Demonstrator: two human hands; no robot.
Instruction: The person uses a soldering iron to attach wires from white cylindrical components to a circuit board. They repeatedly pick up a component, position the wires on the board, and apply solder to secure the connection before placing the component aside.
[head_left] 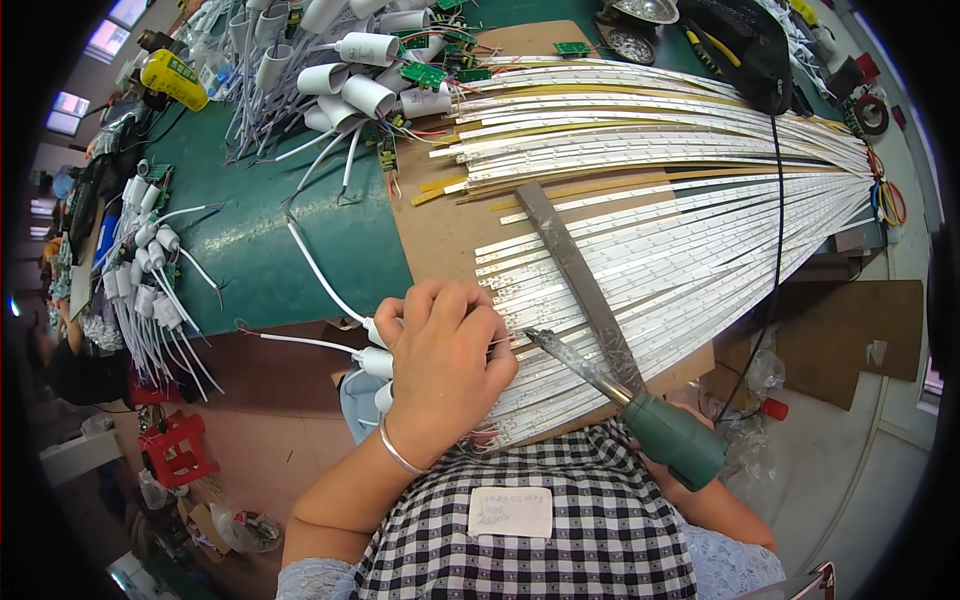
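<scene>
My left hand [445,345] is closed over the near ends of the white LED strips [620,260], its fingertips pinching a thin wire [499,342]. White plastic caps [375,362] with white cables stick out beside that hand, partly hidden by it. My right hand [660,462] grips a soldering iron [672,440] by its green handle, which hides most of the fingers. The iron's dark tip [532,334] is at the strip ends, close to the wire. A flat metal bar [578,285] lies across the strips.
Many white caps with green circuit boards [365,95] are heaped at the back, and more caps [150,240] at the left. A black cable [779,230] crosses the strips. A yellow bottle [174,80] lies far left; a metal dish [645,10] stands at the back.
</scene>
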